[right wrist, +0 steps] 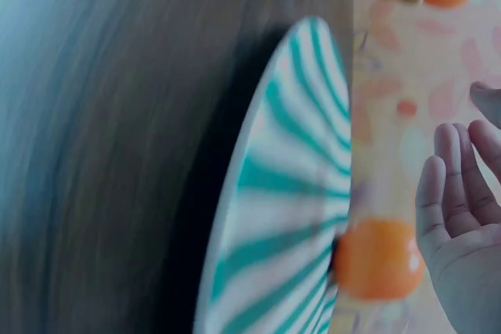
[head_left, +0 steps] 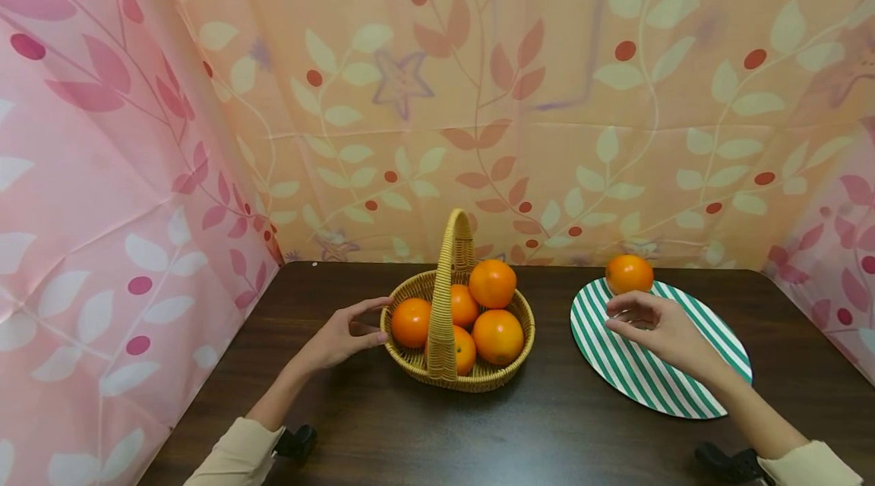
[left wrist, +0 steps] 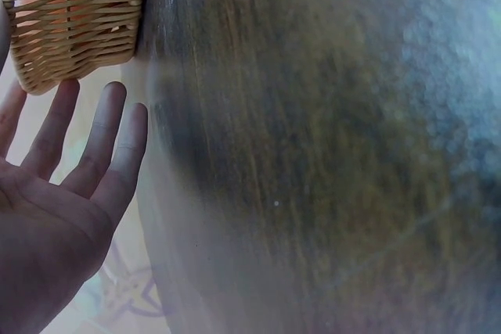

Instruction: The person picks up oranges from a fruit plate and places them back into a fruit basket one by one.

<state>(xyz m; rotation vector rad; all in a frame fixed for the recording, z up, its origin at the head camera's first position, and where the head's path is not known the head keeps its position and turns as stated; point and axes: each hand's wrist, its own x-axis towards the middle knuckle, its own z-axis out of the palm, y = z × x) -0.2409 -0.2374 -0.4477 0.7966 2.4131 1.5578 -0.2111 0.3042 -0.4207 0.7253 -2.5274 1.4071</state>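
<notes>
A wicker basket (head_left: 478, 383) with a tall arched handle (head_left: 444, 296) stands near the middle of the table, holding several oranges (head_left: 498, 337). At its left side is my left hand (head_left: 335, 338), thumb and fingertips right at the rim. The left wrist view shows the fingers (left wrist: 100, 142) spread and mostly straight against the woven wall. My right hand (head_left: 659, 330) hovers above an oval mat (head_left: 656, 364) with green and white stripes, fingers loosely bent and holding nothing. Just beyond its fingertips, a single orange (head_left: 630, 273) sits at the mat's far edge.
The dark wooden table (head_left: 506, 440) ends at a fabric backdrop (head_left: 424, 129) printed with leaves, which also rises on the left and right sides. Brown tabletop lies between the basket and the mat.
</notes>
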